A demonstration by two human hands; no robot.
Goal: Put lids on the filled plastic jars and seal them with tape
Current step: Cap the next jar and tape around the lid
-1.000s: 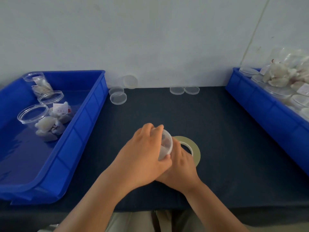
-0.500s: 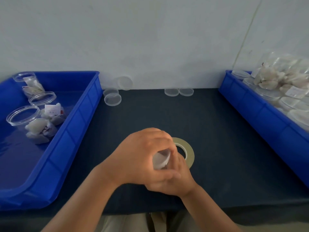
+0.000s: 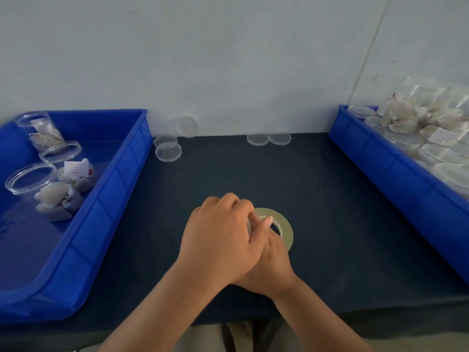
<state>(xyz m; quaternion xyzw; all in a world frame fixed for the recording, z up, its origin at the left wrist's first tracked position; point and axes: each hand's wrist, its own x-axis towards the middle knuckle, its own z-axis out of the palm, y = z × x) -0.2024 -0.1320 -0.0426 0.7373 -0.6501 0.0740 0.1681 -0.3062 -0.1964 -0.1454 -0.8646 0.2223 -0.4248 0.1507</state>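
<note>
A small clear plastic jar [image 3: 250,226] is almost fully covered by my two hands at the table's front middle; only a sliver shows. My left hand [image 3: 220,237] curls over it from above, thumb on its right side. My right hand [image 3: 272,266] lies under and behind the left one and holds the jar from below, its fingers hidden. A yellowish tape roll [image 3: 284,226] lies flat on the dark table just right of the hands. Loose clear lids [image 3: 168,152] lie near the back wall.
A blue bin [image 3: 119,171] on the left holds three open filled jars [image 3: 30,177]. Another blue bin [image 3: 380,161] on the right is piled with lidded jars [image 3: 406,142]. Two more lids [image 3: 257,140] lie at the back middle, and one lid [image 3: 187,126] leans on the wall.
My left hand has turned further over the jar and now hides nearly all of it. Both hands stay by the tape roll.
</note>
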